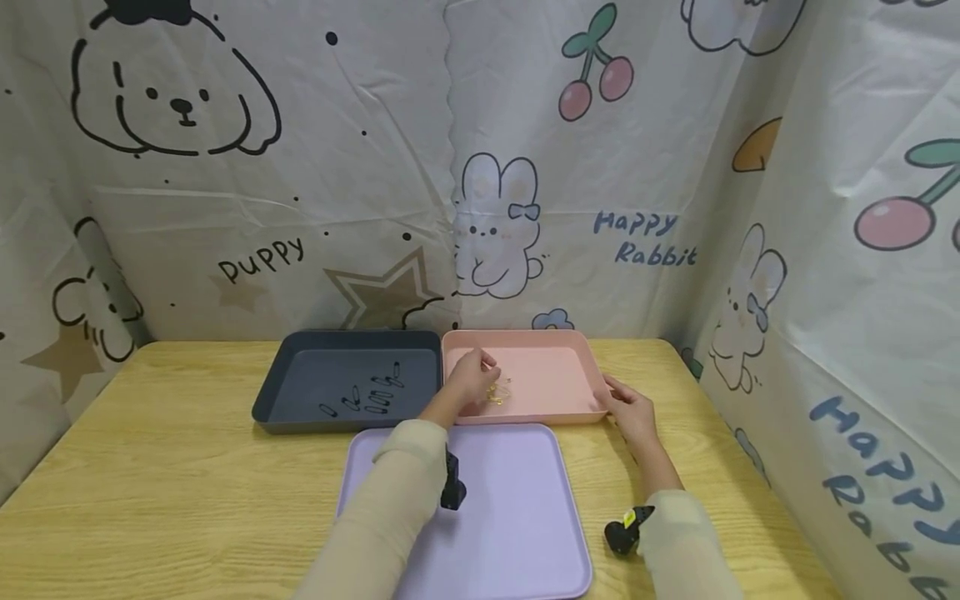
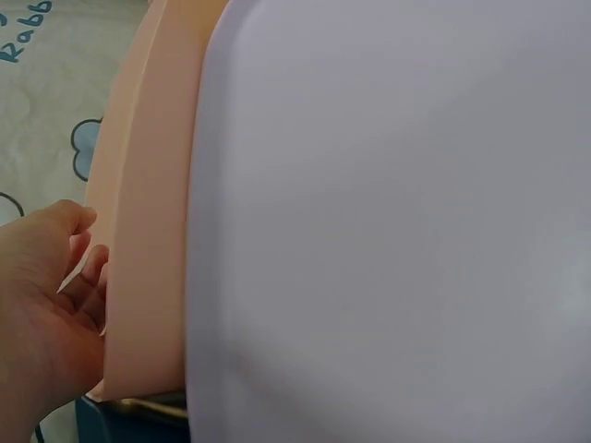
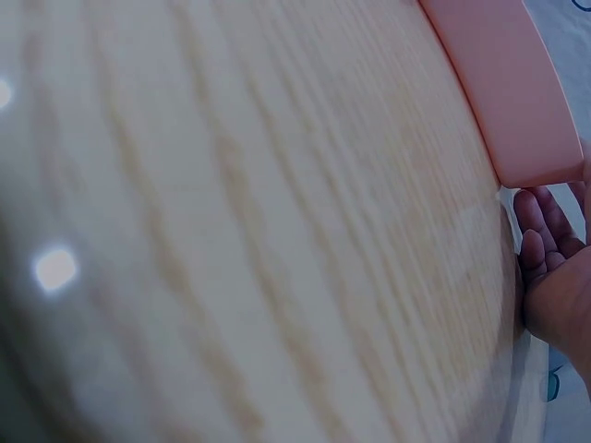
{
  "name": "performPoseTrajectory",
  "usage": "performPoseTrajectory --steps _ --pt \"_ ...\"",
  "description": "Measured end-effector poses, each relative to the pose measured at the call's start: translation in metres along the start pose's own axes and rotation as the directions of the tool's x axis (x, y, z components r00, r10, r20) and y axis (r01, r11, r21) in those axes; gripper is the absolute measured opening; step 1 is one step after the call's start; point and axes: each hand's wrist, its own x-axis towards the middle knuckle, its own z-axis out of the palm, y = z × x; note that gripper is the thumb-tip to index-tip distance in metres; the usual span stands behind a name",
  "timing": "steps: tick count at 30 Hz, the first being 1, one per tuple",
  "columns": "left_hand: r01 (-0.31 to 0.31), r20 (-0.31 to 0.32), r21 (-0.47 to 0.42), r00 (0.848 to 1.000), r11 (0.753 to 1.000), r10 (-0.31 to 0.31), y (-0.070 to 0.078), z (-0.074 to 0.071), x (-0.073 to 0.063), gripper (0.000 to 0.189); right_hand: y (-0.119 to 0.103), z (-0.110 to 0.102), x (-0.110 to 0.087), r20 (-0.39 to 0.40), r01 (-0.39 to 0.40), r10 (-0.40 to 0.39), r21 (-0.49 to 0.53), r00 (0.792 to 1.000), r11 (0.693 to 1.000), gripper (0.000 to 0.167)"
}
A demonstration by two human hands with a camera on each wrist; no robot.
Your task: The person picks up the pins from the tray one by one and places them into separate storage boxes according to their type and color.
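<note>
A pink tray lies on the table with a small cluster of thin gold-coloured pieces near its left end, too small to name surely. My left hand is over that end beside the gold pieces, fingers loosely bent; the left wrist view shows the hand at the tray wall, with nothing visible between thumb and fingers. At the tray's right front corner, my right hand holds the rim, thumb on the inner side and fingers outside. In the right wrist view its fingers are beneath the corner.
Left of the pink tray, touching it, is a dark grey tray with several black looped pieces resembling safety pins. A flat lilac tray lies in front, under my left forearm. Printed cloth hangs behind and beside the wooden table.
</note>
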Motion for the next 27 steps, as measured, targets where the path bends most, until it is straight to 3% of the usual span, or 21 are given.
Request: performPoseTrajectory --steps 4,8,12,17,23,27 --pt "-0.012 -0.020 -0.038 1.000 0.999 0.011 0.002 -0.009 -0.002 0.021 -0.001 0.002 0.001 0.009 0.011 -0.011 -0.006 1.000 1.000 0.050" --pt "-0.062 -0.040 -0.034 0.997 0.997 0.061 0.003 -0.017 -0.005 0.020 -0.002 0.002 0.004 0.007 0.015 -0.015 -0.033 1.000 0.999 0.050" --pt "-0.096 -0.041 0.056 0.994 0.994 0.099 0.001 -0.026 -0.010 0.023 -0.002 0.003 0.008 0.014 0.017 -0.016 -0.035 1.000 0.999 0.051" --pt "-0.076 -0.078 0.198 0.993 0.977 0.093 0.001 -0.040 -0.023 0.025 -0.003 -0.001 0.010 0.020 0.001 0.000 -0.035 1.000 0.999 0.054" --pt "-0.045 -0.142 0.374 0.984 0.926 0.105 -0.001 -0.060 -0.042 0.029 -0.001 -0.019 0.009 -0.008 -0.014 0.014 -0.047 1.000 0.999 0.059" --pt "-0.036 -0.194 0.499 0.969 0.866 0.152 -0.012 -0.086 -0.058 0.033 -0.010 -0.031 0.009 -0.005 0.099 -0.102 -0.226 0.995 0.969 0.058"
